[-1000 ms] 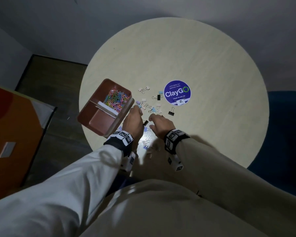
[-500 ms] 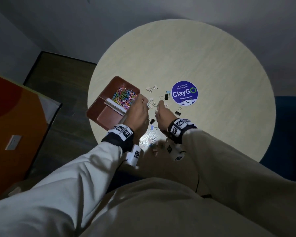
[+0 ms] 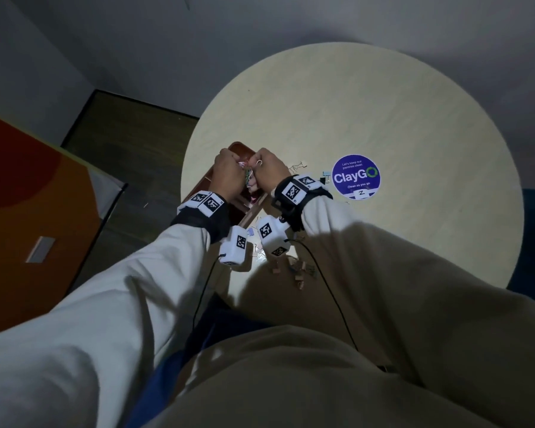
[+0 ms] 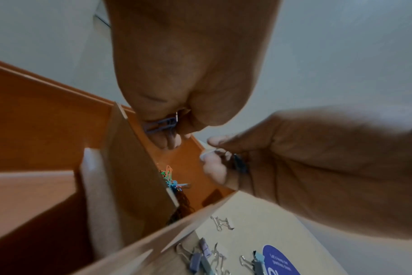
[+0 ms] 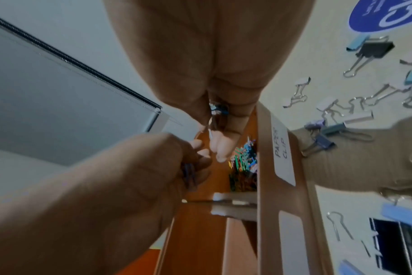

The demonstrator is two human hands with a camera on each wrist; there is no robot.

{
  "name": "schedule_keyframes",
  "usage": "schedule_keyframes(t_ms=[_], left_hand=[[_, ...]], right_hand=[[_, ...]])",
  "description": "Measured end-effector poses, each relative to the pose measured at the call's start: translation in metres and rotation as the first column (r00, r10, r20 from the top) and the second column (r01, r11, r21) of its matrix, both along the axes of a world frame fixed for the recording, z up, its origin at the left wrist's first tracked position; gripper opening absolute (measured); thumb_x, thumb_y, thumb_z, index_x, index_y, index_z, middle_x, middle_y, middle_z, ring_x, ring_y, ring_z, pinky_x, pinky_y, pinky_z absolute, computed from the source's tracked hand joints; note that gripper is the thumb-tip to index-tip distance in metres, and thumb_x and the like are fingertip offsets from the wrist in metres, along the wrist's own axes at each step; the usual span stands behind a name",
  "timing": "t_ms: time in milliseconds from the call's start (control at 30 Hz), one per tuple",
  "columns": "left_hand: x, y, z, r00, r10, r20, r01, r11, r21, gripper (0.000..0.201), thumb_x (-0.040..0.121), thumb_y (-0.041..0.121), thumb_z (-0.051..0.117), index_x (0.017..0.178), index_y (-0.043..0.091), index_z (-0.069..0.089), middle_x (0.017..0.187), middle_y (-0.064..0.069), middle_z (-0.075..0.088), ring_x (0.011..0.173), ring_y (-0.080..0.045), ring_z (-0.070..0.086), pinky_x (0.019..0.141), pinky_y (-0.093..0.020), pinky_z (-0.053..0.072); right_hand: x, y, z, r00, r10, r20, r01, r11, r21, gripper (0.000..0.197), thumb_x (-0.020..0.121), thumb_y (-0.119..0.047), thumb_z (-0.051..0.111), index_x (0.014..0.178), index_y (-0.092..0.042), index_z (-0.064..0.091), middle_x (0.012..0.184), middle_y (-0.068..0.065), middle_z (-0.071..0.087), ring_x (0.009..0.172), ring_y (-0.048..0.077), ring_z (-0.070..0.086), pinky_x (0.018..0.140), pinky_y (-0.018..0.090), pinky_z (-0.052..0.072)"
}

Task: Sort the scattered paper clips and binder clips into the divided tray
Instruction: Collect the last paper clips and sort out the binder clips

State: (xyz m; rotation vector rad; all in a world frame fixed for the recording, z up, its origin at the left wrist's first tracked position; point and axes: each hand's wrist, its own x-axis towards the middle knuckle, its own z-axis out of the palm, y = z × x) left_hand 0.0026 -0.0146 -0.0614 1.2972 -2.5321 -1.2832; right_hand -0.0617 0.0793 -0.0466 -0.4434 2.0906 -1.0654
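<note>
Overhead, both hands were raised together above the brown divided tray (image 3: 236,148), which sat at the left edge of the round tabletop (image 3: 383,118). Left hand (image 3: 227,173) had its fingers (image 4: 174,141) curled down around a lavender binder clip (image 4: 161,126); from the left wrist view the clip lay roughly crosswise under the palm, its wire handle poking up toward the palm. Right hand (image 3: 267,171) was also curled, pinching a thin white wire piece (image 3: 259,163) between thumb and fingertip, with small blue clips (image 5: 218,108) bunched inside the palm; which way they pointed could not be told, too blurred. Both fists were close, nearly touching, over the far compartment of the tray.

That far compartment held a pile of coloured paper clips (image 5: 244,160), lying in all directions. A cardboard divider (image 4: 134,167) stood upright across the tray's width. White label (image 5: 282,150) reading "PAPER CLIP" was stuck on the tray's side wall by that compartment. Near compartment looked bare in the wrist views, partly hidden.

Scattered binder clips (image 5: 327,137) still lay on the tabletop beside the tray, handles pointing various ways; one black binder clip (image 5: 370,49) lay near the blue round ClayGO sticker (image 3: 355,177), handles pointing away from the sticker. More small clips (image 3: 300,270) lay in shadow near the table's close edge.
</note>
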Motion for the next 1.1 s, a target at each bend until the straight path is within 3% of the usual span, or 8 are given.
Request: schedule_keyframes(t_ms=[67, 167, 300, 433, 600, 767, 900, 1100], left_hand=[[0.003, 0.001, 0.000, 0.999, -0.029, 0.046, 0.028, 0.999, 0.021, 0.036, 0.090, -0.006, 0.042, 0.125, -0.001, 0.048, 0.129, -0.019, 0.054, 0.118, -0.033, 0.053, 0.090, -0.033, 0.040], [0.010, 0.002, 0.001, 0.996, -0.059, 0.070, 0.057, 0.998, 0.032, 0.044, 0.091, -0.007, 0.043, 0.134, 0.000, 0.044, 0.136, -0.019, 0.052, 0.125, -0.032, 0.050, 0.099, -0.036, 0.040], [0.021, 0.013, 0.005, 0.996, -0.093, -0.018, 0.092, 0.995, -0.035, 0.045, 0.088, -0.012, 0.042, 0.130, 0.002, 0.047, 0.132, -0.019, 0.051, 0.121, -0.032, 0.050, 0.100, -0.036, 0.040], [0.030, 0.036, 0.002, 0.981, -0.131, -0.141, 0.094, 0.966, -0.242, 0.026, 0.091, -0.002, 0.047, 0.112, 0.009, 0.054, 0.116, -0.012, 0.053, 0.107, -0.028, 0.053, 0.095, -0.043, 0.046], [0.038, 0.073, -0.001, 0.922, -0.311, -0.230, 0.234, 0.922, -0.308, 0.010, 0.098, 0.010, 0.047, 0.104, 0.011, 0.056, 0.106, -0.006, 0.057, 0.093, -0.021, 0.055, 0.080, -0.037, 0.047], [0.045, 0.094, -0.029, 0.866, -0.499, -0.010, 0.479, 0.836, -0.268, 0.010, 0.097, 0.015, 0.045, 0.092, 0.016, 0.054, 0.107, -0.008, 0.062, 0.100, -0.026, 0.058, 0.074, -0.032, 0.045], [0.054, 0.101, -0.052, 0.769, -0.587, 0.255, 0.639, 0.711, -0.294, 0.016, 0.095, 0.013, 0.045, 0.101, 0.012, 0.059, 0.098, -0.010, 0.057, 0.092, -0.030, 0.058, 0.084, -0.046, 0.049], [0.060, 0.098, -0.060, 0.723, -0.601, 0.341, 0.688, 0.670, -0.279, 0.015, 0.088, 0.001, 0.052, 0.100, 0.004, 0.059, 0.098, -0.015, 0.057, 0.086, -0.037, 0.059, 0.071, -0.049, 0.050]], right_hand=[[0.004, -0.005, -0.008, 0.994, 0.070, -0.082, -0.062, 0.994, 0.094, 0.025, 0.091, -0.006, 0.039, 0.106, -0.014, 0.057, 0.099, 0.016, 0.069, 0.085, 0.030, 0.066, 0.078, 0.035, 0.054], [0.002, -0.005, -0.012, 0.968, 0.194, -0.161, -0.166, 0.971, 0.172, 0.033, 0.093, -0.008, 0.045, 0.122, -0.014, 0.057, 0.121, 0.015, 0.064, 0.109, 0.031, 0.060, 0.080, 0.028, 0.041], [-0.008, 0.008, -0.007, 0.967, 0.129, -0.221, -0.124, 0.992, 0.036, 0.032, 0.092, -0.004, 0.045, 0.115, -0.017, 0.063, 0.108, 0.008, 0.069, 0.095, 0.025, 0.065, 0.081, 0.031, 0.050], [-0.020, 0.039, -0.010, 0.976, -0.152, -0.159, 0.129, 0.981, -0.145, 0.024, 0.093, -0.004, 0.043, 0.100, -0.017, 0.061, 0.084, 0.011, 0.069, 0.054, 0.009, 0.062, 0.054, 0.033, 0.054], [-0.028, 0.080, -0.034, 0.956, -0.181, -0.231, 0.196, 0.980, 0.042, 0.017, 0.093, -0.011, 0.046, 0.089, -0.021, 0.059, 0.085, 0.006, 0.069, 0.073, 0.025, 0.069, 0.068, 0.042, 0.059], [-0.007, 0.103, -0.061, 0.947, -0.001, -0.322, 0.099, 0.953, 0.287, 0.017, 0.090, -0.016, 0.044, 0.084, -0.016, 0.060, 0.080, 0.004, 0.067, 0.073, 0.027, 0.064, 0.065, 0.036, 0.056], [0.005, 0.104, -0.077, 0.940, 0.140, -0.312, -0.017, 0.931, 0.364, 0.010, 0.091, -0.019, 0.053, 0.098, -0.015, 0.058, 0.093, 0.007, 0.067, 0.083, 0.030, 0.063, 0.064, 0.030, 0.044], [0.007, 0.094, -0.086, 0.929, 0.124, -0.349, 0.020, 0.924, 0.382, 0.022, 0.093, -0.029, 0.057, 0.107, -0.014, 0.051, 0.104, 0.009, 0.064, 0.095, 0.032, 0.061, 0.075, 0.036, 0.045]])
